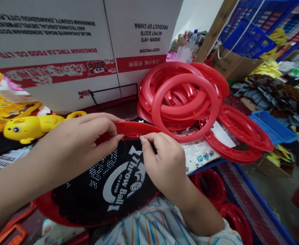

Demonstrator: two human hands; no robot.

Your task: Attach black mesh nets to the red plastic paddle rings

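A red plastic ring with a black mesh net across it leans against my lap. White "Throw Ball" lettering is printed on the net. At the far rim my left hand pinches the net's edge against the ring, thumb below and fingers over the top. Just to its right, my right hand is closed on the same rim, its thumb pressing the net's edge. The thumbs are a short way apart. My arms and hands hide parts of the rim on both sides.
Red plastic rings are piled behind my right hand. A yellow toy lies beyond my left arm. A large white carton stands at the back. More rings sit in a blue crate at right, near a blue tray.
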